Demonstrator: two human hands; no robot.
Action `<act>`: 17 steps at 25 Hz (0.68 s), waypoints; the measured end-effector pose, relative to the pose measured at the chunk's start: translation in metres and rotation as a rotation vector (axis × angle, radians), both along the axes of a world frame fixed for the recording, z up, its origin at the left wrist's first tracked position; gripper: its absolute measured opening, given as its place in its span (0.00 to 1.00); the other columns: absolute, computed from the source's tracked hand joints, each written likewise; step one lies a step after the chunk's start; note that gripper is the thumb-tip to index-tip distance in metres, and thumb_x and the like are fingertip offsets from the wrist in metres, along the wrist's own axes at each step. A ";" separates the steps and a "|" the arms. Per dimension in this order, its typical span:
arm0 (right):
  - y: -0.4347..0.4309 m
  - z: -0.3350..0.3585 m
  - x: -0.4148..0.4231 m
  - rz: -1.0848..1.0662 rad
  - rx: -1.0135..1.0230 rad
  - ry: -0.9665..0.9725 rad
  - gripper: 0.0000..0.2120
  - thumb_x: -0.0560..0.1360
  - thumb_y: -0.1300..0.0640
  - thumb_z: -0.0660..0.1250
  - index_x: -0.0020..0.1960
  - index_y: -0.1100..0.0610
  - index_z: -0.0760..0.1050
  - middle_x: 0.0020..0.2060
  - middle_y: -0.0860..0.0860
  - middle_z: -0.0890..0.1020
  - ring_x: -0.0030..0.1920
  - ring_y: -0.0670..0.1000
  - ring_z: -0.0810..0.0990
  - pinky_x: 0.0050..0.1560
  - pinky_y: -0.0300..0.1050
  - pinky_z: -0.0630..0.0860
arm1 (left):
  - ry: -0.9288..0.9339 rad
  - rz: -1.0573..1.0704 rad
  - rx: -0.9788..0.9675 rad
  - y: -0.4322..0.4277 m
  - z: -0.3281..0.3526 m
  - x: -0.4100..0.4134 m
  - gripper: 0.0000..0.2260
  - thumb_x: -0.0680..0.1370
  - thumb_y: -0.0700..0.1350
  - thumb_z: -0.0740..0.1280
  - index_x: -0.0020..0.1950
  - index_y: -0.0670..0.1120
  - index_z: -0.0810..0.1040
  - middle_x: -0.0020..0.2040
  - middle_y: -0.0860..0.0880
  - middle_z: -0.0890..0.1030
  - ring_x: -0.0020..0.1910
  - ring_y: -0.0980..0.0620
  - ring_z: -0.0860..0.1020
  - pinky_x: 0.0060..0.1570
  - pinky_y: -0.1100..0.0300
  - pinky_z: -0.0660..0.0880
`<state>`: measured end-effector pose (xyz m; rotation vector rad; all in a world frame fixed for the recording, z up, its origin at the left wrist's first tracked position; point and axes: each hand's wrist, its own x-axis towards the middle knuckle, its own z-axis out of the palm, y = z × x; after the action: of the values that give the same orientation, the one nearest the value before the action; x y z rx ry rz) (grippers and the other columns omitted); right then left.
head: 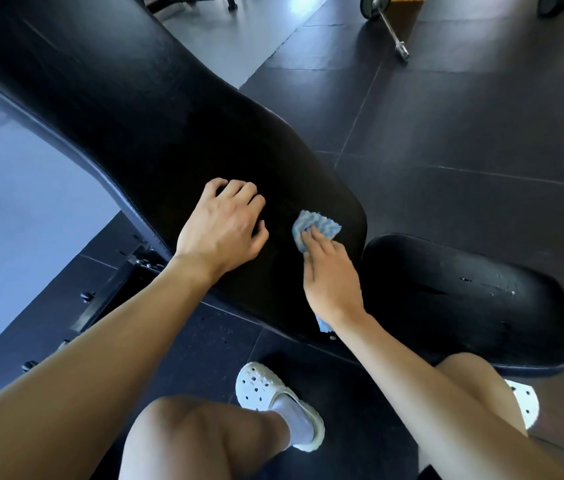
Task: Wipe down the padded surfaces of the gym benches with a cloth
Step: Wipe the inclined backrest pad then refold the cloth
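Wiping back pad (169, 133), lower end, near seat pad (464, 306).
Right grip (329, 275) presses cloth (315, 225) flat under straight fingers; left grip (225, 230) rests loosely curled, holding nothing. Judgement: keep pressure even, overlap strokes to both edges.

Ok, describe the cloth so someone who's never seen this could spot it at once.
Find the long black back pad running diagonally across the picture. At its near end, beside the separate seat pad, the right hand presses a small cloth. It alone is blue-and-white and ridged.
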<state>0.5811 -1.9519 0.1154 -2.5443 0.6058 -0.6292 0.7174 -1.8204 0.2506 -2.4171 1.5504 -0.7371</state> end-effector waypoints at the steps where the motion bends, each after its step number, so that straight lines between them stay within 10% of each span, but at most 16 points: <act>1: -0.001 0.006 -0.005 -0.040 -0.051 0.000 0.24 0.82 0.51 0.50 0.75 0.54 0.70 0.71 0.50 0.75 0.65 0.55 0.75 0.64 0.51 0.75 | 0.010 -0.002 0.013 0.001 0.000 0.001 0.17 0.81 0.54 0.56 0.59 0.47 0.79 0.61 0.48 0.79 0.64 0.47 0.74 0.69 0.48 0.65; 7: 0.008 0.055 -0.039 -0.280 -0.152 -0.458 0.11 0.77 0.59 0.59 0.52 0.57 0.80 0.40 0.48 0.81 0.39 0.50 0.76 0.36 0.46 0.71 | 0.653 0.079 -0.293 -0.005 -0.006 -0.035 0.10 0.78 0.51 0.66 0.56 0.51 0.82 0.54 0.52 0.81 0.59 0.51 0.78 0.64 0.55 0.72; 13: 0.024 0.110 -0.050 -0.093 1.549 -0.591 0.12 0.78 0.56 0.60 0.50 0.60 0.80 0.46 0.57 0.84 0.45 0.54 0.83 0.48 0.50 0.80 | 1.705 0.380 -0.501 -0.018 0.012 -0.117 0.11 0.79 0.55 0.70 0.52 0.49 0.80 0.45 0.51 0.85 0.45 0.55 0.84 0.52 0.61 0.80; 17: 0.031 0.124 -0.083 0.045 1.865 -0.505 0.18 0.83 0.53 0.59 0.63 0.64 0.78 0.51 0.62 0.84 0.48 0.59 0.84 0.51 0.52 0.82 | 1.748 0.411 -0.721 -0.004 0.018 -0.131 0.17 0.73 0.52 0.77 0.57 0.47 0.80 0.53 0.47 0.86 0.52 0.49 0.85 0.55 0.49 0.82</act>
<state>0.4982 -1.9209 0.2394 -0.6214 0.4943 -0.3077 0.5859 -1.8246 0.2688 -3.9004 0.7316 1.6305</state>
